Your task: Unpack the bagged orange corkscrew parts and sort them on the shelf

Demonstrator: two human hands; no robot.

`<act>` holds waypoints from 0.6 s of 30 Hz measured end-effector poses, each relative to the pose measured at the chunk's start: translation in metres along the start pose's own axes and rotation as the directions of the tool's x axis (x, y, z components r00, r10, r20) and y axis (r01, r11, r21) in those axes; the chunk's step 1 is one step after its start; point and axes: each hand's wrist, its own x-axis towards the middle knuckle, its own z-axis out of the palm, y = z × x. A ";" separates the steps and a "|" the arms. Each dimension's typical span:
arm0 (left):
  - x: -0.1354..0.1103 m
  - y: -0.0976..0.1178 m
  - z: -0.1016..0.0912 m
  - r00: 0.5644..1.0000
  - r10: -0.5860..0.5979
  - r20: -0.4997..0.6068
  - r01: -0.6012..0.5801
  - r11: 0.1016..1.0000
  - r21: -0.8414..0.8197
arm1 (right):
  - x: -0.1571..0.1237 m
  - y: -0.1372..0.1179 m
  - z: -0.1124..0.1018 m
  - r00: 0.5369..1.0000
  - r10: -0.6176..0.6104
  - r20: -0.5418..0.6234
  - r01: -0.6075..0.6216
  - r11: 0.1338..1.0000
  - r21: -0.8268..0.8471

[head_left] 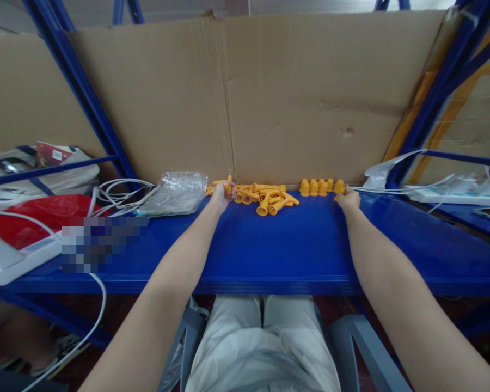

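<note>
My left hand (224, 194) is closed around a yellow trumpet-shaped plastic piece (229, 178), whose narrow end sticks up above the fingers. Just right of it, a loose pile of similar yellow trumpet-shaped pieces (262, 208) lies at the back of the blue table. My right hand (350, 199) pinches a yellow bell-shaped piece (338, 190) at the right end of a cluster. That cluster holds several yellow bell-shaped pieces (314, 188), standing upright in rows against the cardboard. My fingers partly hide both held pieces.
The blue tabletop (277, 250) ends at a cardboard wall (294, 98) behind. Clear plastic bags (175, 193), white cables (122, 188) and a red bag (36, 215) lie left. White power strips sit at both sides. Blue metal posts (85, 103) flank the table.
</note>
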 end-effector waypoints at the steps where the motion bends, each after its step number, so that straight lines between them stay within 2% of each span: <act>1: 0.000 -0.001 0.001 1.000 0.010 -0.008 -0.010 1.000 0.009 | -0.003 -0.002 -0.001 0.999 -0.012 0.030 0.013 0.999 -0.037; 4: 0.001 -0.004 0.003 0.996 0.079 -0.042 -0.076 0.995 0.066 | -0.011 -0.005 -0.004 0.998 -0.020 0.063 0.026 0.995 -0.100; 8: 0.008 -0.011 0.002 0.968 0.231 -0.098 -0.205 0.954 0.220 | -0.014 -0.006 -0.006 1.000 -0.021 0.014 0.023 0.991 -0.133; 13: 0.015 -0.014 -0.003 0.919 0.349 -0.181 -0.276 0.901 0.336 | -0.015 -0.011 -0.008 0.992 -0.020 0.122 0.048 0.972 -0.230; 18: 0.020 -0.014 -0.006 0.884 0.431 -0.182 -0.355 0.872 0.337 | -0.013 -0.012 -0.004 0.984 -0.012 0.179 0.068 0.947 -0.313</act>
